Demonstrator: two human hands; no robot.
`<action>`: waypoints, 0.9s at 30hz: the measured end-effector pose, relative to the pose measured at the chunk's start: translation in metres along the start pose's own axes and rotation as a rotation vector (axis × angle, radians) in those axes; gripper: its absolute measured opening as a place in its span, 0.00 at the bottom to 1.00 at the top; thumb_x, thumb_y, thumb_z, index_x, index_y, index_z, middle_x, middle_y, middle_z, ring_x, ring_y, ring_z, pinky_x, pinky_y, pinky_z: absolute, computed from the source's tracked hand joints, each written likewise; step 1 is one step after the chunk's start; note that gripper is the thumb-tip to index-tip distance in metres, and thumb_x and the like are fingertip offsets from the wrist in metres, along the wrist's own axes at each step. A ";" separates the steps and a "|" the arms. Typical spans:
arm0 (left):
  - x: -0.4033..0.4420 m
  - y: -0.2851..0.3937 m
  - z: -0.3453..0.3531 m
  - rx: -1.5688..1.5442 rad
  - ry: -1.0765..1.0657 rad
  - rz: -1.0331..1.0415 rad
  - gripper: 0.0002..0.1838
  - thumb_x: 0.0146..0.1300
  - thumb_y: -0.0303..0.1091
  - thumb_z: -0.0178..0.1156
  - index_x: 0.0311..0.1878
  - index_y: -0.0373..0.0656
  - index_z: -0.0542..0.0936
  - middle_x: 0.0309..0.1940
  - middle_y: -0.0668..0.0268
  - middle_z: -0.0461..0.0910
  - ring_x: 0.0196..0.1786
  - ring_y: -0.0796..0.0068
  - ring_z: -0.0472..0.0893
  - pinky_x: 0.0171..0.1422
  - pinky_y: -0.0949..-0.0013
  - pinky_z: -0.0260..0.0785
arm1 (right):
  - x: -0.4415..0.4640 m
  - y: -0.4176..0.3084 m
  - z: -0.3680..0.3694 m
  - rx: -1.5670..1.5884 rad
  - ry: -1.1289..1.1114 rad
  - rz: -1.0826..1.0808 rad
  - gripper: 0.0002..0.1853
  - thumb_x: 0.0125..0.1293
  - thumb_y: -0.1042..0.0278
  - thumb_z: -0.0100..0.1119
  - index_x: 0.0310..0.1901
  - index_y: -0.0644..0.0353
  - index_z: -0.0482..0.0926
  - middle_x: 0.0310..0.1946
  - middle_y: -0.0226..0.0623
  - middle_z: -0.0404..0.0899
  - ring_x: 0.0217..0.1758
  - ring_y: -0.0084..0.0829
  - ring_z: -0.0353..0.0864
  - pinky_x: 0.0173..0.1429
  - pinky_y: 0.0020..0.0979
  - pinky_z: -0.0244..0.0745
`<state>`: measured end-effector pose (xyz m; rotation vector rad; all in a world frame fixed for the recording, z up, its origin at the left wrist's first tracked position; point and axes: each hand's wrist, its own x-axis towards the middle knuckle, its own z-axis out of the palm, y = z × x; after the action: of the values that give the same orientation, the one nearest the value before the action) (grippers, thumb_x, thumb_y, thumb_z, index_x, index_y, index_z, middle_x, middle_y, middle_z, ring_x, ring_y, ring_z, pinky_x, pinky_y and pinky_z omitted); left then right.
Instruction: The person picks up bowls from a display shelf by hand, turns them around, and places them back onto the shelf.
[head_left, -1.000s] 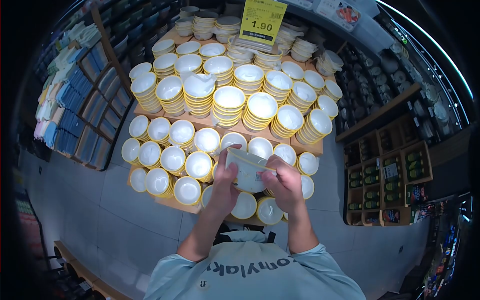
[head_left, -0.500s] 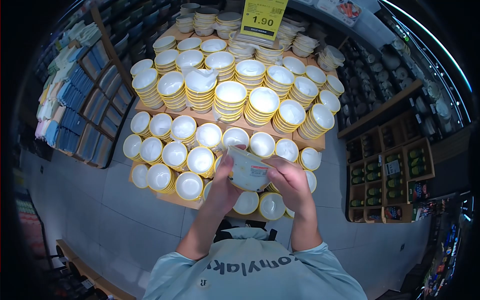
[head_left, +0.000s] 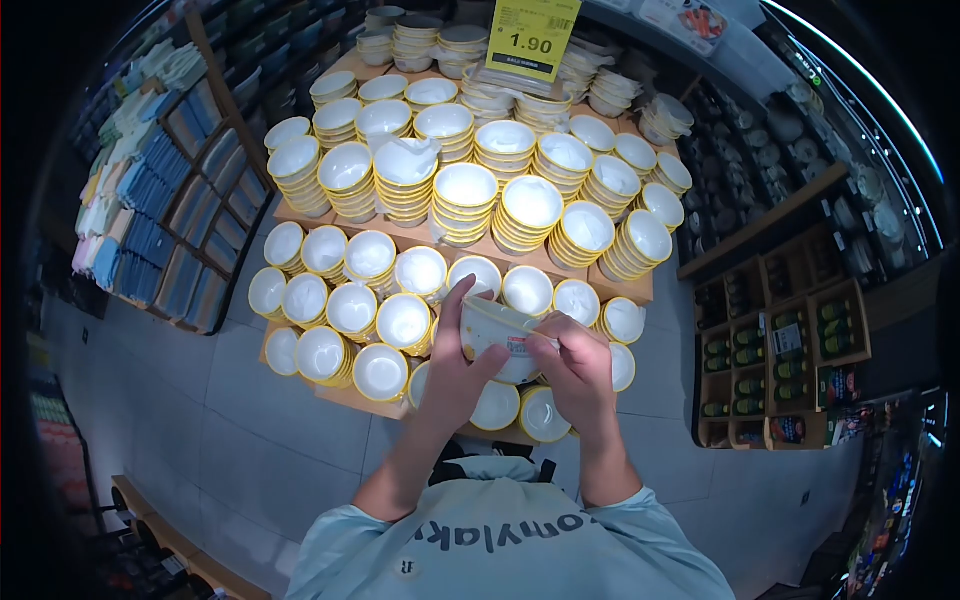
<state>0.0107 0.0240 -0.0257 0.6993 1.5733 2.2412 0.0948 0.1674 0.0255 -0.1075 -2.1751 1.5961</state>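
The left hand (head_left: 460, 368) and the right hand (head_left: 580, 370) jointly support a round white bowl with a thin yellow rim (head_left: 490, 328), tilted, in front of the wearer's chest and above the near part of the display. The left hand's thumb lies across the outer wall, and its forefinger extends up along the left side; the other fingers are largely hidden by the bowl and the hand. The right hand's fingers are bent in, gripping the bowl's right side near the rim, with the thumb beside a small red-and-white printed label (head_left: 518, 345) on the wall. Yellow spots mark the wall left of the label; the print is too small to read.

Beyond and beneath the hands stands a light-brown wooden stepped display (head_left: 372, 402). Its higher level bears tall nested stacks of yellow-rimmed white bowls (head_left: 532, 202); its lower level bears shorter stacks of like bowls (head_left: 352, 308). A yellow price sign (head_left: 533, 38) reading 1.90 stands upright at the far part. To the left is a shelving unit of folded blue and pale textiles (head_left: 150, 205); to the right, a wooden compartmented rack (head_left: 768, 430) holds green-and-dark containers (head_left: 835, 325). The floor (head_left: 240, 400) is grey tile.
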 end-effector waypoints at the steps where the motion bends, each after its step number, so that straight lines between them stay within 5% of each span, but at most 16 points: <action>1: -0.001 -0.001 0.001 -0.001 0.004 -0.003 0.41 0.69 0.42 0.65 0.78 0.40 0.58 0.68 0.53 0.70 0.67 0.58 0.76 0.70 0.58 0.70 | -0.001 0.001 0.003 -0.054 0.020 -0.075 0.03 0.70 0.76 0.65 0.39 0.66 0.82 0.32 0.38 0.82 0.33 0.29 0.82 0.38 0.29 0.76; 7: 0.001 -0.003 0.001 0.097 0.063 0.005 0.42 0.65 0.42 0.70 0.75 0.35 0.61 0.64 0.45 0.73 0.65 0.55 0.76 0.69 0.57 0.69 | -0.002 0.000 0.005 -0.005 0.006 -0.017 0.03 0.69 0.77 0.65 0.39 0.67 0.81 0.33 0.38 0.82 0.34 0.30 0.81 0.38 0.30 0.74; 16: 0.000 -0.009 0.000 0.183 0.029 0.056 0.40 0.74 0.47 0.57 0.77 0.27 0.55 0.68 0.41 0.68 0.71 0.51 0.71 0.73 0.56 0.65 | 0.001 0.003 0.003 0.020 0.023 0.010 0.03 0.69 0.77 0.66 0.38 0.66 0.81 0.31 0.38 0.81 0.32 0.29 0.79 0.37 0.30 0.73; 18: 0.001 -0.018 0.000 0.067 0.012 0.045 0.37 0.77 0.51 0.50 0.80 0.38 0.55 0.73 0.53 0.66 0.71 0.61 0.72 0.76 0.60 0.64 | 0.003 0.008 0.003 -0.044 0.036 -0.078 0.04 0.67 0.77 0.67 0.38 0.66 0.81 0.30 0.38 0.80 0.31 0.31 0.78 0.39 0.31 0.72; 22: 0.003 -0.018 -0.001 -0.537 0.022 -0.144 0.40 0.79 0.53 0.50 0.82 0.39 0.51 0.75 0.53 0.63 0.73 0.60 0.70 0.71 0.56 0.71 | -0.002 0.012 0.009 -0.309 0.147 -0.383 0.07 0.60 0.76 0.72 0.36 0.65 0.82 0.26 0.37 0.76 0.29 0.37 0.75 0.46 0.37 0.71; 24: -0.005 -0.032 -0.010 -0.710 -0.197 -0.242 0.37 0.79 0.54 0.50 0.81 0.46 0.51 0.73 0.59 0.64 0.73 0.66 0.71 0.69 0.59 0.75 | -0.007 0.026 0.022 -0.421 0.164 -0.469 0.09 0.57 0.73 0.75 0.36 0.63 0.83 0.27 0.36 0.76 0.32 0.38 0.76 0.50 0.41 0.71; 26: -0.016 -0.044 -0.008 -0.748 -0.079 -0.362 0.35 0.77 0.50 0.53 0.80 0.49 0.53 0.71 0.60 0.66 0.71 0.68 0.73 0.67 0.62 0.76 | -0.013 0.040 0.032 -0.541 0.100 -0.561 0.09 0.56 0.71 0.75 0.35 0.62 0.83 0.27 0.33 0.77 0.34 0.37 0.76 0.52 0.43 0.72; 27: -0.015 -0.045 -0.008 -0.669 -0.024 -0.367 0.36 0.76 0.48 0.56 0.79 0.49 0.54 0.70 0.60 0.66 0.70 0.68 0.73 0.66 0.63 0.77 | -0.017 0.045 0.028 -0.542 -0.043 -0.491 0.18 0.55 0.67 0.77 0.45 0.62 0.83 0.43 0.40 0.81 0.52 0.42 0.80 0.63 0.47 0.71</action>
<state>0.0181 0.0255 -0.0737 0.2213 0.7598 2.2434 0.0908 0.1517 -0.0278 0.2806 -2.3723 0.7334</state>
